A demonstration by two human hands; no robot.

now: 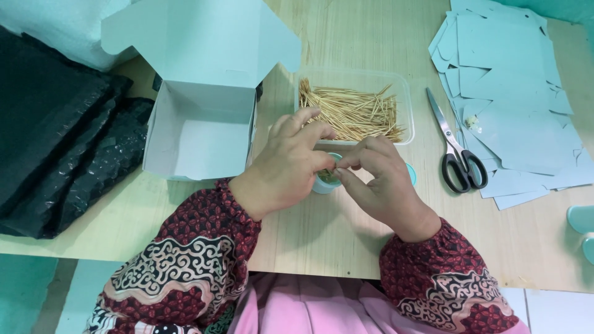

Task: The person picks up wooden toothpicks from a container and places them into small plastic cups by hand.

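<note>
My left hand [288, 164] and my right hand [377, 182] meet over a small light teal cup [326, 180] that stands on the wooden table. The fingertips of both hands pinch together at the cup's mouth, and thin toothpicks seem to sit inside it. My left hand wraps the cup's left side. Just behind the hands is a clear plastic tray [405, 105] filled with a heap of toothpicks [352, 114]. A teal lid [411, 174] peeks out beside my right hand.
An open white cardboard box [198, 133] stands at the left, its flap raised. Black bubble-wrap sheets [55, 142] lie far left. Black-handled scissors [458, 151] lie to the right, beside a stack of pale blue flat card cutouts [513, 86]. More teal lids [583, 219] sit at the right edge.
</note>
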